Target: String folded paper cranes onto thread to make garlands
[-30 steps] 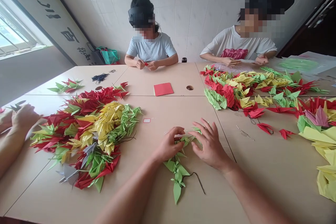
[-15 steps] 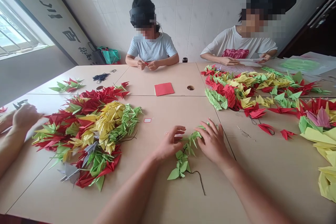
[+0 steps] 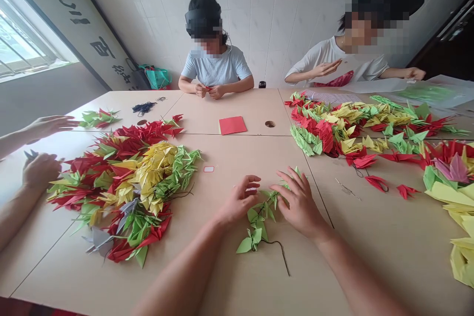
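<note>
Between left hand [image 3: 239, 202] and right hand [image 3: 300, 205], green paper-crane string [image 3: 256, 221] slants toward body; both grips open.

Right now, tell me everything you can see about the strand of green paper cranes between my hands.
The strand of green paper cranes is a short run of folded light-green paper birds with pointed wings and tails, set close together and lying flat on the tan table. It runs up from its near end toward the right hand, whose fingers reach over its far end, while the left hand curls just beside it. A dark thread trails from the near end in a loose curve across the tabletop.
</note>
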A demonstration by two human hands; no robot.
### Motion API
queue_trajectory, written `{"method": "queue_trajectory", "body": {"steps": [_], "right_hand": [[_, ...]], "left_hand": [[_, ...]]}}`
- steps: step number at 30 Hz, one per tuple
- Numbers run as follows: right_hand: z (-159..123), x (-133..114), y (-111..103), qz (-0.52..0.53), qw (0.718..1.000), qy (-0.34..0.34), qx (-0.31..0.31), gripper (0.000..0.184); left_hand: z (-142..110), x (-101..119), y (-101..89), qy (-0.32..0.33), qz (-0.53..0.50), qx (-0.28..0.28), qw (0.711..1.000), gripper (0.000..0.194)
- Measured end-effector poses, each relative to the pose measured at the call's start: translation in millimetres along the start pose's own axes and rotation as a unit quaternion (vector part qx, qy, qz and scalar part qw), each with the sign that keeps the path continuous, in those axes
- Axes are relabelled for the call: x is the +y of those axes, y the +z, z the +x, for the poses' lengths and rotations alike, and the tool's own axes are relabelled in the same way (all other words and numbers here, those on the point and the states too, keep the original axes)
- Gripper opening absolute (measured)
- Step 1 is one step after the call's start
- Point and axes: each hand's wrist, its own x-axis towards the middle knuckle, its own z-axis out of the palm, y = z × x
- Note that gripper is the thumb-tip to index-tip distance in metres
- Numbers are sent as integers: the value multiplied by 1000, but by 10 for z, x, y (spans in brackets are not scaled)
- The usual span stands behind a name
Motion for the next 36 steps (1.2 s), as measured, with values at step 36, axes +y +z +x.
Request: {"method": "queue_trajectory", "body": {"steps": [36], "right_hand": [[-11, -384, -127, 86, 982, -146, -85, 14]], "left_hand": [[14, 44, -6, -11, -37, 20, 999, 26]]}}
